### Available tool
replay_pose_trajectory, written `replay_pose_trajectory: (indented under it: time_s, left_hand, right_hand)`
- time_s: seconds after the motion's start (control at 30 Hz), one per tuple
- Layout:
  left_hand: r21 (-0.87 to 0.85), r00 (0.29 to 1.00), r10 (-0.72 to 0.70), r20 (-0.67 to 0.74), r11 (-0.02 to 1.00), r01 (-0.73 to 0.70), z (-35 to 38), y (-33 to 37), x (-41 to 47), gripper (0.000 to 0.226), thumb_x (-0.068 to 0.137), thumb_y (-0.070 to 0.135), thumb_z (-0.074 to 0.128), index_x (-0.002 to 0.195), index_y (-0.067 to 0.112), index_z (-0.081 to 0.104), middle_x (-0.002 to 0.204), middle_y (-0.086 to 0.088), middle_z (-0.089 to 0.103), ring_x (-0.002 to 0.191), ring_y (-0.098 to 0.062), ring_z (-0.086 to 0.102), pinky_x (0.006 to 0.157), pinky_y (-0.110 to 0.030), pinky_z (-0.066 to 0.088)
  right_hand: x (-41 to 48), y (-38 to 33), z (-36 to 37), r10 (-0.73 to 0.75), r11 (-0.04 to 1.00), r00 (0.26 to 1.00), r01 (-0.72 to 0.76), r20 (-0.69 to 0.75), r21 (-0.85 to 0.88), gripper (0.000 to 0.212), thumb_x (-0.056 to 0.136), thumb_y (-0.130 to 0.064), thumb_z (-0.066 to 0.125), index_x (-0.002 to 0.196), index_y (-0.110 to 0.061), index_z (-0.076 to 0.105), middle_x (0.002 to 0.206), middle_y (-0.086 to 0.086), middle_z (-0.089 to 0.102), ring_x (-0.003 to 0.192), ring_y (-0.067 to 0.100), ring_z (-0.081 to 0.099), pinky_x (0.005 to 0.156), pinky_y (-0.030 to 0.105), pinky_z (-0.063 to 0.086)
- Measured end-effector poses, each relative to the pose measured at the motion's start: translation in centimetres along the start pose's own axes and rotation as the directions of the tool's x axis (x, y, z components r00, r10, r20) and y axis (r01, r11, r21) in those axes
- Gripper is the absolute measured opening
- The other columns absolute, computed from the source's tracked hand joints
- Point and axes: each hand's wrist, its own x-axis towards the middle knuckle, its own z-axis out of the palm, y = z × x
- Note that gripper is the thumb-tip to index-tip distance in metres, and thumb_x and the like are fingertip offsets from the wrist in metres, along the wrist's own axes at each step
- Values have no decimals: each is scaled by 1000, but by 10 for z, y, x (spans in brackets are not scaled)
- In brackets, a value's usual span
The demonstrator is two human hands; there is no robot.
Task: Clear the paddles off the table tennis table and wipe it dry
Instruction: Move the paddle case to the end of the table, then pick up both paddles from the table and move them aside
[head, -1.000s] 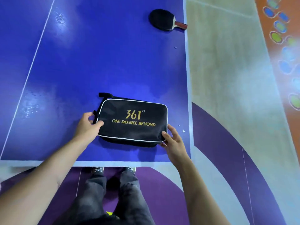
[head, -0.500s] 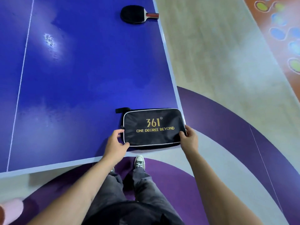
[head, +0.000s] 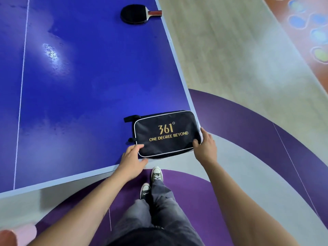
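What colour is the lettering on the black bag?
Gold, on the bag at the table's near corner; the head view shows it clearly.

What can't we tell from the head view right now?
- Contents of the black case: shut, so any paddles inside are hidden.
- Underside of the paddle: it lies flat on the table.
- Right hand fingers behind the case's right edge: hidden by the case, so the grip is unclear.
- Left hand: rests at the case's near-left corner; grip unclear.
- Pink object at bottom left: blurred, cut off by the frame edge.
- Rest of the table: cut off at top and left.
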Motion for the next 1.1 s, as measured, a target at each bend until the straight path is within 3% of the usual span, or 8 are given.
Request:
replay_pose_trajectory:
  time_s: [0.13,0.27,0.5,0.83,1.1]
  left_hand:
    - [186,984,135,-116,976,-112,-2,23,-16,50,97,26,59,146,23,48,148,1,43,124,-30,45,107,-41,38]
    - [338,940,291,-177,915,-219,-3,62,-33,46,99,29,55,144,23,48,150,2,40,130,-26,42,109,-41,34]
    - [425,833,443,-331,859,-287,6,152,-42,40,96,29,59,135,23,56,137,3,51,124,-24,47,105,-41,37]
    - [355,754,337,-564,923,-147,53,304,-25,37,96,31,58,132,25,58,134,4,53,122,-24,50,103,-38,37]
    - [310,718,252,-648,949,-53,59,366,14,36,95,33,59,130,25,59,130,5,55,118,-24,52,100,-37,38]
  right_hand:
    - [-26,-8,-8,-209,977,976,206,-56,-62,51,97,-22,56,148,-23,47,144,3,53,129,30,49,109,45,37]
    - [-41,-17,-27,-369,924,926,357,-79,-135,51,96,-21,59,147,-22,50,149,0,50,132,27,48,109,45,38]
    - [-9,-22,-91,-536,839,839,518,-91,-169,48,96,-24,60,143,-25,53,150,1,49,133,27,48,108,45,37]
    - [94,-14,-216,-723,683,690,712,-17,-161,54,91,-25,64,143,-29,50,142,-1,51,123,26,53,101,43,42]
    - [164,-36,-263,-797,594,602,795,48,-125,48,93,-23,61,140,-26,54,135,0,54,113,26,57,98,42,44]
